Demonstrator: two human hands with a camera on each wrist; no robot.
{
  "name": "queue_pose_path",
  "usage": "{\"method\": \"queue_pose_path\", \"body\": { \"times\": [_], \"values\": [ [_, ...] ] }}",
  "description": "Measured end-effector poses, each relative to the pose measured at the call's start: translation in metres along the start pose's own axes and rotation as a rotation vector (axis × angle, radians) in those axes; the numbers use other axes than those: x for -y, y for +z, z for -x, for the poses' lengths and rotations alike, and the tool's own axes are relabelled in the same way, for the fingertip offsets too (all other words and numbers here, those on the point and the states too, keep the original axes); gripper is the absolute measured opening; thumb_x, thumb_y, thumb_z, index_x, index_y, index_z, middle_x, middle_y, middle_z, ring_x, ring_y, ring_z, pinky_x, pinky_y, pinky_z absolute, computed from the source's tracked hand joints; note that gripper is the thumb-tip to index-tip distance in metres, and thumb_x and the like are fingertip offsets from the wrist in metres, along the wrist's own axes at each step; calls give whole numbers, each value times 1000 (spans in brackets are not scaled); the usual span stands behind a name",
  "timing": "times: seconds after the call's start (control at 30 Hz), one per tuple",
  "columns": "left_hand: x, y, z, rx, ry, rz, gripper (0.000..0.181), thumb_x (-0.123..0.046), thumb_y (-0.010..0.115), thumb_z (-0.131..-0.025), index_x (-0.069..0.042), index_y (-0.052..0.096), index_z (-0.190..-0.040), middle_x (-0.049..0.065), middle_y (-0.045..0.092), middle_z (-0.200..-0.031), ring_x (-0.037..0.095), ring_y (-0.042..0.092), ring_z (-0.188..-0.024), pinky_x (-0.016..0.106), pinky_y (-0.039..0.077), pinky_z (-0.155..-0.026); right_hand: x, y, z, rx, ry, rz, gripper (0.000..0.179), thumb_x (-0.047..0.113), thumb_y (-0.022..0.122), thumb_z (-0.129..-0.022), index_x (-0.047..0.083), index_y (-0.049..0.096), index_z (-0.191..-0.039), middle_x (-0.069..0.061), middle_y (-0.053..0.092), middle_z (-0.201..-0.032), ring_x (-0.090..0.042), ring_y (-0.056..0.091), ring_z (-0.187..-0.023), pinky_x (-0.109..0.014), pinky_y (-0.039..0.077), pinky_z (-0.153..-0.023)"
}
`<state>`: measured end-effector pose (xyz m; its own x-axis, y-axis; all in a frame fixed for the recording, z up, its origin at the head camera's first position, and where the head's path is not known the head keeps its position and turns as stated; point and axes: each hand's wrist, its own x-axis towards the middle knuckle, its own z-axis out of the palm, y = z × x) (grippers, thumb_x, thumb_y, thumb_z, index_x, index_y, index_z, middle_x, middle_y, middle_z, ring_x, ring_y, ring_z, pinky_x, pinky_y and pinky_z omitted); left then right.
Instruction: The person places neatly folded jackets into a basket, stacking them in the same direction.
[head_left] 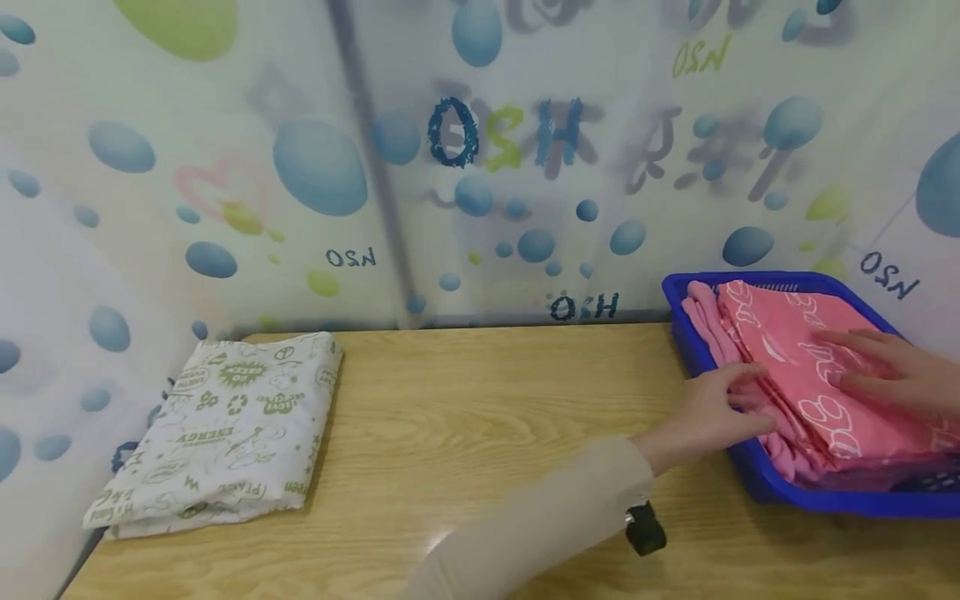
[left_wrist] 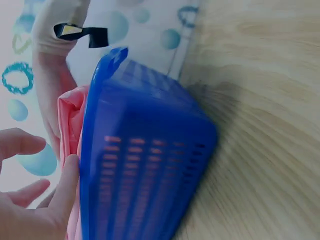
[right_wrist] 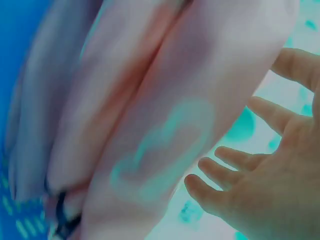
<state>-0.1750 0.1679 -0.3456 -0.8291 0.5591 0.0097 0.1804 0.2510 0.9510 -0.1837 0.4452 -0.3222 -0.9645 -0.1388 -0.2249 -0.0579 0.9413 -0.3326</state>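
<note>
beyond our table (head_left: 480, 392) hangs a backdrop (head_left: 660, 242). our blue basket (head_left: 840, 502) holds folded pink fabric (head_left: 840, 417); we judge it light, soft, floppy, best taken under both edges. a white cloth (head_left: 228, 437) lies left. our left hand (head_left: 708, 417) at the basket's side and right hand (head_left: 903, 371) over the fabric grip nothing, fingers apart. we read "go green" on the white cloth, mirrored "h2o" behind.

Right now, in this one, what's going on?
A person has both hands at a blue basket on a wooden table. The right hand, open, is over the folded pink cloth in it; the left hand, fingers apart, is at the basket's left side. Neither hand grips anything. A folded white cloth with green print lies toward the table's left end.
</note>
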Motion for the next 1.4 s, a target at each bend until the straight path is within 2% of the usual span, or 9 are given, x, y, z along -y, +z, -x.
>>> {"method": "queue_pose_path", "body": {
  "times": [0.13,0.27,0.47,0.6,0.77,0.93,1.07,1.13,1.4],
  "values": [
    [17,-34,20,44,59,30,43,0,68,-87,-12,60,-127,-7,59,-122,4,61,-101,13,49,-72,26,10,2,-40,-146,1,72,37,56,-95,3,25,-150,-38,15,-144,-61,7,-127,-82,18,-85],
    [36,-66,36,20,41,63,38,1,65,-87,-9,62,-124,-4,60,-124,7,63,-100,17,50,-72,42,15,1,-77,-238,17,64,29,55,-98,4,28,-150,-36,20,-146,-57,1,-135,-81,12,-90],
    [74,-97,67,50,-50,109,37,1,59,-89,-6,59,-125,4,58,-127,9,65,-92,24,54,-71,62,20,-3,-141,-334,6,64,22,59,-96,4,29,-150,-34,23,-145,-56,14,-133,-79,25,-85],
    [94,-112,86,32,-55,101,35,1,59,-90,-2,58,-125,8,56,-127,19,66,-96,26,54,-71,84,22,-10,-170,-393,-15,65,17,63,-94,4,32,-149,-34,26,-145,-54,20,-131,-76,26,-90],
    [107,-126,104,-4,-78,115,32,0,59,-92,0,58,-124,10,56,-127,28,63,-105,30,55,-72,113,21,-18,-182,-418,-26,61,20,64,-94,0,37,-146,-31,31,-145,-52,25,-132,-70,26,-97],
    [116,-139,114,-24,-133,193,34,3,60,-91,3,57,-125,16,54,-128,32,60,-107,35,56,-76,139,24,-25,-190,-483,-53,57,20,65,-94,7,43,-144,-26,35,-146,-50,32,-131,-67,34,-92],
    [118,-148,118,-25,-132,228,37,3,58,-91,5,54,-128,19,51,-130,35,60,-106,37,55,-78,154,31,-31,-236,-565,-28,54,15,66,-92,7,45,-142,-23,42,-143,-45,40,-128,-60,40,-90],
    [119,-152,120,-25,-123,237,38,3,58,-91,6,53,-129,21,50,-131,36,60,-107,37,55,-79,161,34,-35,-245,-591,-40,54,12,66,-92,5,45,-141,-23,43,-141,-45,40,-128,-61,40,-91],
    [124,-168,130,-45,-115,256,40,0,58,-93,8,50,-131,24,47,-134,37,57,-112,37,54,-82,186,42,-38,-200,-575,-163,55,13,63,-94,5,41,-144,-25,35,-146,-46,30,-133,-67,30,-96]
  ]
}}
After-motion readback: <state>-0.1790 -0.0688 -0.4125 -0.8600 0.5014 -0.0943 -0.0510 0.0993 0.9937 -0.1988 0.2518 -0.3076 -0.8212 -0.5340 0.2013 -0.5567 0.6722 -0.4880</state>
